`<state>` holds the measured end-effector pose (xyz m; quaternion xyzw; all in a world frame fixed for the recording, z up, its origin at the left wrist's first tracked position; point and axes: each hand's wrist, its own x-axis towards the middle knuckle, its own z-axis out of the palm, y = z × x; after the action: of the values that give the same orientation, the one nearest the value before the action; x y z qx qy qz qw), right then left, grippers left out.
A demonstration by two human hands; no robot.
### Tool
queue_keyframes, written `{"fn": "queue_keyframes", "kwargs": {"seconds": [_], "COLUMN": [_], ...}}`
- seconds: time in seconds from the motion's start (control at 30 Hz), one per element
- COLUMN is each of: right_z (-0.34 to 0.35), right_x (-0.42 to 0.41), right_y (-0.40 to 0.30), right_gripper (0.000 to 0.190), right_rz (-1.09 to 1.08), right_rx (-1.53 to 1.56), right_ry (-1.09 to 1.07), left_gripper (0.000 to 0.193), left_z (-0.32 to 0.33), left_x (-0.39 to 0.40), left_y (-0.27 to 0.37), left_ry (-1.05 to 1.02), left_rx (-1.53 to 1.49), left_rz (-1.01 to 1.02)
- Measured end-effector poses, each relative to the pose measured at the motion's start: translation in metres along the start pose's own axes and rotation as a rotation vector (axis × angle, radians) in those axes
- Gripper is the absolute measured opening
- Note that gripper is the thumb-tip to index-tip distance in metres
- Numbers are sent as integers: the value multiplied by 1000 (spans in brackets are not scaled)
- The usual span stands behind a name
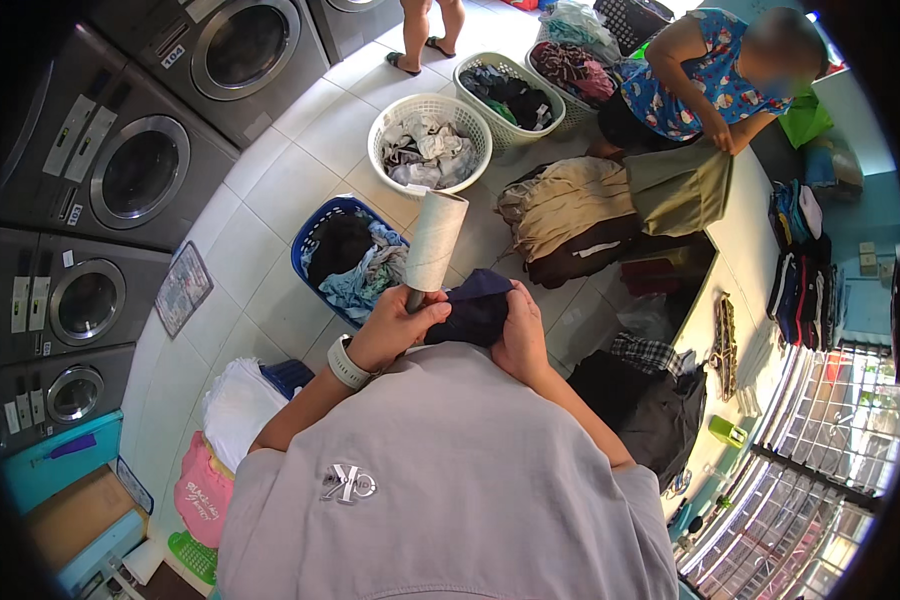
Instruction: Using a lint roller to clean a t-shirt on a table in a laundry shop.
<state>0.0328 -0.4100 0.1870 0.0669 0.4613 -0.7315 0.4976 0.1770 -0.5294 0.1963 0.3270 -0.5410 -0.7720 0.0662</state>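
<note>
In my left hand (396,326) is the dark handle of a lint roller (436,240), its pale cylinder standing up above my fingers. The fingertips of that hand also pinch one edge of a dark navy cloth garment (471,311). My right hand (521,330) grips the opposite side of the garment, which is stretched between both hands close to my chest. What kind of garment it is, I cannot tell. Just beyond my left hand, a blue laundry basket (298,259) on the tiled floor holds crumpled clothes.
A white basket (379,150) and a pale green basket (487,135) hold laundry. Another person (709,82) handles an olive cloth (679,191) beside a long table (709,315). Dark clothes (637,397) drape over its near edge. Front-loading machines (139,172) line the left.
</note>
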Motion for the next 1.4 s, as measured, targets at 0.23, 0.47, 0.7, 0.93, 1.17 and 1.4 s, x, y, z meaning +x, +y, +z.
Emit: {"fn": "queue_keyframes", "kwargs": {"seconds": [0.23,0.47,0.7,0.93,1.17,1.4], "right_z": [-4,-32,-41,-55,-53,-58], "right_x": [34,86,121,144,150,154], "right_y": [-40,-74,-122,-136,-157,-166], "right_gripper": [15,9,9,10,10,9], "right_rz": [-5,9,214,240,184,162], "right_rx": [-1,-50,-16,-55,-129,-88], "right_ry": [73,-30,-15,-114,-162,-172], "left_gripper": [14,9,13,20,25,25], "left_z": [2,7,20,27,15,23], "left_x": [51,114,157,172,177,198], "left_y": [13,27,39,38,49,67], "left_ry": [22,142,199,264,312,413], "left_rx": [-9,-16,-143,-267,-419,-396], "left_rz": [-37,-38,-113,-196,-117,-143]}}
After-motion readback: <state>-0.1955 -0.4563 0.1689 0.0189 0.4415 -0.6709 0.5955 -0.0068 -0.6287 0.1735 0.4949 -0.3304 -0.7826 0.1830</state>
